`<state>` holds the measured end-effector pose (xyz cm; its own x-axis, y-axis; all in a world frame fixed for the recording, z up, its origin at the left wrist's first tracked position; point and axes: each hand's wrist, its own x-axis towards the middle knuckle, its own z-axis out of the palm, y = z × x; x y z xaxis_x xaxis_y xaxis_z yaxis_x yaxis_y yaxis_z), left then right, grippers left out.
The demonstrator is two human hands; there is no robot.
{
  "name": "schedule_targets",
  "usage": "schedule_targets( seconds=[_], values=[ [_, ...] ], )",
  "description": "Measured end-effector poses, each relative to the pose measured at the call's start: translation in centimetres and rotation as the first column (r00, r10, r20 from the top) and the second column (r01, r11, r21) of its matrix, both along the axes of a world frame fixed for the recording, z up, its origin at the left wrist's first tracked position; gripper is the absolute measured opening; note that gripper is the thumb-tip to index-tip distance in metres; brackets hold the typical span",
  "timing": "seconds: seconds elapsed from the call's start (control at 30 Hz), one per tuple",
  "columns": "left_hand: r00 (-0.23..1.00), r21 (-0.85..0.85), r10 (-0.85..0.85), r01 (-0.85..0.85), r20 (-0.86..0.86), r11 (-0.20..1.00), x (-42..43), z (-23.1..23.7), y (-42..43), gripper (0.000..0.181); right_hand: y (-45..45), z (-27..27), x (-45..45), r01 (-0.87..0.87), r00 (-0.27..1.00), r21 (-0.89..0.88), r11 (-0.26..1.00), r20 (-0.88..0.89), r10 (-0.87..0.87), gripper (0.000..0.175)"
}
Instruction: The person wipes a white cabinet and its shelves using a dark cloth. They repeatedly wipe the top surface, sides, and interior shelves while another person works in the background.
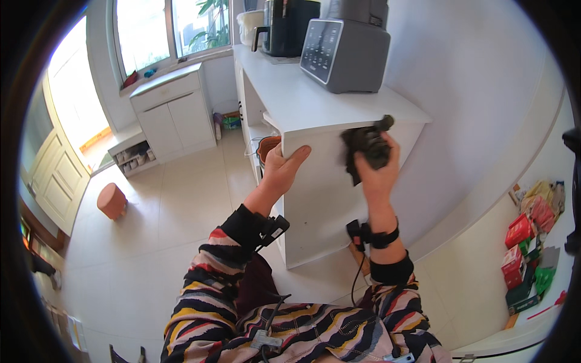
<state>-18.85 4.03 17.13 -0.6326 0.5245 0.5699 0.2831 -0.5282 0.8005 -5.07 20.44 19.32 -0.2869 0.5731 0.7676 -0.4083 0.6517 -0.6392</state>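
Observation:
My right hand (377, 170) grips a crumpled dark cloth (366, 147), blurred, against or close to the upper part of the white side panel (317, 199) of a cabinet, just under its top. My left hand (285, 168) holds the front edge of that same panel, the thumb lying on its outer face and the other fingers hidden behind the edge. Above both hands lies the white cabinet top (327, 106). Whether the cloth touches the panel cannot be told.
A grey appliance with a control panel (345, 56) and a black air fryer (290, 29) stand on the cabinet top. An orange-brown basket (268, 149) sits on a shelf inside. A round stool (112, 201) stands on the floor at left; red boxes (513, 265) are at right.

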Motion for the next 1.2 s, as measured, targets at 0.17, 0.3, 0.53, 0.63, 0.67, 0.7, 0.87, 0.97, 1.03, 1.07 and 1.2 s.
schedule_targets(
  seconds=[0.17, 0.3, 0.53, 0.63, 0.67, 0.7, 0.87, 0.97, 1.03, 1.07, 1.2],
  values=[
    [0.997, -0.045, 0.011, -0.014, -0.074, 0.999, -0.9, -0.2, -0.1, 0.030, -5.8, 0.0, -1.1, -0.107, 0.994, 0.197, 0.975, -0.012, 0.111, 0.061],
    [0.988, 0.024, -0.085, 0.089, -0.128, 0.996, -1.3, -0.1, -0.7, 0.038, -7.4, 0.9, -0.9, -0.143, 0.990, 0.345, 0.928, 0.048, 0.135, 0.065],
    [0.959, 0.087, -0.269, 0.261, 0.093, 0.961, -1.2, 1.3, -2.7, 0.056, -8.5, -0.1, -1.2, -0.025, 0.996, 0.614, 0.789, 0.084, -0.034, 0.065],
    [0.974, -0.008, -0.228, 0.228, 0.006, 0.974, -0.5, 2.4, -3.7, 0.058, -8.0, -3.2, -1.6, 0.023, 0.992, 0.670, 0.742, 0.076, -0.100, 0.063],
    [0.975, -0.031, -0.217, 0.216, -0.040, 0.976, -0.2, 2.7, -3.9, 0.059, -7.8, -4.9, -1.3, -0.002, 0.986, 0.682, 0.731, 0.124, -0.112, 0.062],
    [0.978, -0.068, -0.197, 0.192, -0.064, 0.979, 0.3, 2.8, -4.0, 0.058, -7.8, -6.9, -1.0, -0.026, 0.985, 0.680, 0.732, 0.143, -0.098, 0.061],
    [0.990, -0.260, -0.062, 0.028, -0.126, 0.965, 1.4, 3.6, -2.5, 0.057, -7.6, -19.0, 0.5, -0.196, 0.925, 0.592, 0.782, 0.377, -0.054, 0.049],
    [0.999, -0.238, 0.025, -0.032, -0.034, 0.971, 1.5, 3.4, -0.8, 0.048, -7.7, -26.0, 2.8, -0.325, 0.706, 0.369, 0.871, 0.707, -0.036, 0.048],
    [0.998, -0.161, 0.062, -0.060, 0.006, 0.985, 1.4, 3.2, 0.0, 0.042, -7.0, -28.4, 4.2, -0.164, 0.606, 0.092, 0.982, 0.795, 0.027, 0.049],
    [0.995, -0.120, 0.096, -0.095, 0.002, 0.988, 1.5, 2.9, 0.1, 0.039, -6.4, -28.6, 4.9, -0.104, 0.698, 0.072, 0.992, 0.716, 0.021, 0.049],
    [0.992, -0.068, 0.122, -0.121, 0.010, 0.990, 1.0, 2.0, 0.3, 0.033, -3.6, -23.5, 6.8, 0.124, 0.842, -0.092, 0.988, 0.537, -0.056, 0.051]
  ],
)
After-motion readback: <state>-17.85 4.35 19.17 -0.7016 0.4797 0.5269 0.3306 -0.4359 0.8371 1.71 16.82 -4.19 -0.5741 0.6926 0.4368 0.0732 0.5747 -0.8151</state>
